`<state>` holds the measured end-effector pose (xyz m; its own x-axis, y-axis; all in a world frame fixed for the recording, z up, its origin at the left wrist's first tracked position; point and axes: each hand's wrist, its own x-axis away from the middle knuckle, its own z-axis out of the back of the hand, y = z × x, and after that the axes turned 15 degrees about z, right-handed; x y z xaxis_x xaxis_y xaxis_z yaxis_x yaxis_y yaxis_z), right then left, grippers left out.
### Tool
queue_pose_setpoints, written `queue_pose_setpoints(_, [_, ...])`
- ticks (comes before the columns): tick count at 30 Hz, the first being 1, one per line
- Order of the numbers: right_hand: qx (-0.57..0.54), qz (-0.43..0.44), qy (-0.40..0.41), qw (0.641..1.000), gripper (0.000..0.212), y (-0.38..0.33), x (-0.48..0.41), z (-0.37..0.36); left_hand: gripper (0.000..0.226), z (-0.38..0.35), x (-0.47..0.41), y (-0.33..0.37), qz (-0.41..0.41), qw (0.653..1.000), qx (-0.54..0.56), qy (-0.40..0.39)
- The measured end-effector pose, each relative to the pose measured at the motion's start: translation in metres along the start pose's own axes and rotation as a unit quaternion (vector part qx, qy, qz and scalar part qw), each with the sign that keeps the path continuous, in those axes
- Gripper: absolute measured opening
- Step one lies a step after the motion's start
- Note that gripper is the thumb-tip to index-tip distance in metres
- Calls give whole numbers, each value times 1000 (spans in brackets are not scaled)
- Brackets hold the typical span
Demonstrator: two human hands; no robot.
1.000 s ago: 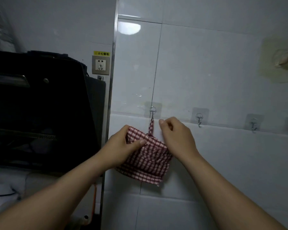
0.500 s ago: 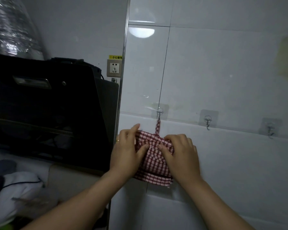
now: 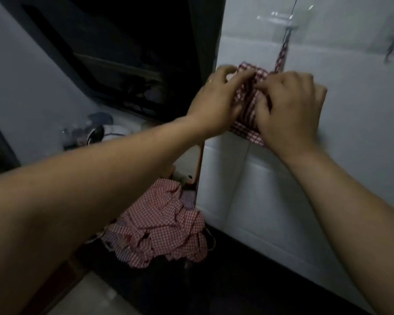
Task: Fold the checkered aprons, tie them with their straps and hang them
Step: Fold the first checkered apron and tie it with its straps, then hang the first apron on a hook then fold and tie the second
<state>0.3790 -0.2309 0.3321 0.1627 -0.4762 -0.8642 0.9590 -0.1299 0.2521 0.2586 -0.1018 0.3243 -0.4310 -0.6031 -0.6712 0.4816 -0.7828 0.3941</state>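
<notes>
Working at the wall on one folded bundle (image 3: 247,127), already hanging by its strap (image 3: 281,56) from the hook (image 3: 290,22) and lying against the tile between both hands. Pinching its upper edge with the left hand (image 3: 216,103), curling thumb and fingers into the cloth. Gripping its right side with the right hand (image 3: 289,110), digging curled fingers into the folds, without showing clearly through the blur which fold or strap end. Judging from this, finishing off this apron: folding, tying and hooking seemingly done, with only tidying or snugging the knot remaining before letting go. Leaving plenty still to do: a loose pile (image 3: 162,226) of checkered aprons lying crumpled on the dark counter (image 3: 225,287) below, well apart from the bundle, not yet folded or tied. Failing to count the aprons in that tangle. Noting another hook (image 3: 390,50) further right along the wall, apparently bare and probably waiting for the next bundle. Reckoning the task as well short of finished, then: one apron hung or nearly so, the pile needing the full round of folding, tying and hanging
</notes>
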Motion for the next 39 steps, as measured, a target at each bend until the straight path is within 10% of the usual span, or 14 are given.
queue_pose_setpoints(9, [14,-13,-51,999,33,12,11,-3,73,-6,15,7,-16,993,-23,-114])
queue_pose_setpoints(14, [-49,52,67,995,20,-27,27,1,46,13,41,-19,7,997,-1,-79])
queue_pose_setpoints(20, [-280,-13,-357,891,20,-115,123,-84,13,5,140,-147,161,966,-33,-198])
queue_pose_setpoints(27, [-351,-195,-557,727,19,-207,221,-193,13,-29,256,-298,422,844,-7,-331])
queue_pose_setpoints(32, [-321,-321,-506,733,51,-242,235,-238,17,-66,293,-349,527,767,99,-353])
queue_pose_setpoints(39, [-345,-355,-464,735,23,-260,236,-261,27,-98,290,-367,660,590,345,-311])
